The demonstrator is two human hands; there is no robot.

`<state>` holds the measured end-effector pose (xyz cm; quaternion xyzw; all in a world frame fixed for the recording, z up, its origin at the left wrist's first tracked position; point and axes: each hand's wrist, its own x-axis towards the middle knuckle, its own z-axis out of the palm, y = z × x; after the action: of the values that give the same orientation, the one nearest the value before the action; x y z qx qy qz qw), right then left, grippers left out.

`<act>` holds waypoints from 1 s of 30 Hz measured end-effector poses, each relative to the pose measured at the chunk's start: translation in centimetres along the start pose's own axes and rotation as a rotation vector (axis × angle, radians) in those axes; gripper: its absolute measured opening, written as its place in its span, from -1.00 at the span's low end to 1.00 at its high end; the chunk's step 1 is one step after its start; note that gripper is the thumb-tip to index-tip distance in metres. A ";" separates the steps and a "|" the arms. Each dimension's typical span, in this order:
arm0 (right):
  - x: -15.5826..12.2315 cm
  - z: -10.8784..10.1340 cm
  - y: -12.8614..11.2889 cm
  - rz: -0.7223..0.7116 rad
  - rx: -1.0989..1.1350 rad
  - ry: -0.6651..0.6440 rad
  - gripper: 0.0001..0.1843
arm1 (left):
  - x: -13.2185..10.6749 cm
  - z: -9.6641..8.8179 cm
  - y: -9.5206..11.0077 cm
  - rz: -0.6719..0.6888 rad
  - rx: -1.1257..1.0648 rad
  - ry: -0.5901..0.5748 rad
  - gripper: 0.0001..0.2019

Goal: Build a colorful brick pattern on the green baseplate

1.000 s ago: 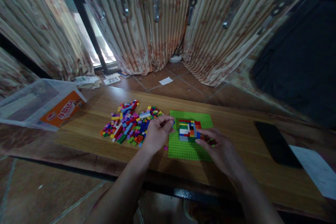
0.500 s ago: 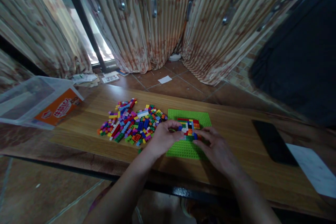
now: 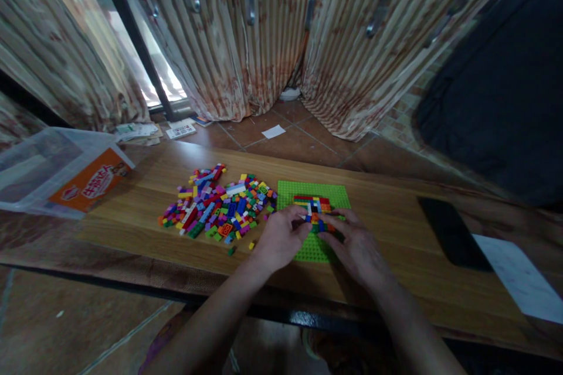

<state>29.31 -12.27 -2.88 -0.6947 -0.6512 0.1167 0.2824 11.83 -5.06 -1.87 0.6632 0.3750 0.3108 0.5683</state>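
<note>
A low structure of coloured toy bricks (image 3: 323,204) sits on the green baseplate (image 3: 338,190). My left hand (image 3: 284,234) reaches in from the left, its thumb and forefinger closed on a small toy brick at the structure's left front edge. That brick is mostly hidden by the fingers. At the right side, my right hand (image 3: 354,243) grips the structure, with fingers along its far side and the thumb at the front. Both hands cover the structure's near part. Left of the baseplate lies a pile of mixed loose bricks (image 3: 220,205).
A clear plastic box (image 3: 30,187) with an orange label stands at the table's left end. On the right lie a dark phone-like slab (image 3: 453,234) and a white sheet (image 3: 521,275). Two stray bricks, one green (image 3: 231,251) and one yellow (image 3: 251,245), lie before the pile.
My left hand has shifted slightly down and its thumb has moved to the structure's front edge. My right hand keeps its hold. The whole view has shifted a little.
</note>
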 end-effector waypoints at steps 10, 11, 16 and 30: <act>0.0 -0.4 -0.4 0.017 0.081 0.002 -0.65 | -0.1 0.6 -0.2 0.041 0.217 0.057 -0.85; 0.0 -0.4 -0.4 0.007 0.094 0.007 -0.66 | -0.1 0.7 -0.2 0.043 0.230 0.062 -0.85; 0.0 -0.2 -0.2 -0.009 0.130 0.027 -0.74 | -0.1 1.3 -0.1 0.030 0.241 0.052 -0.85; 0.2 -0.1 -0.3 0.054 0.176 0.066 -0.76 | 0.6 3.0 0.1 -0.003 0.302 0.079 -0.83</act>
<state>29.11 -12.14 -2.58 -0.6879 -0.6098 0.1582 0.3603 14.65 -6.13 -2.31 0.7278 0.4405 0.2757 0.4475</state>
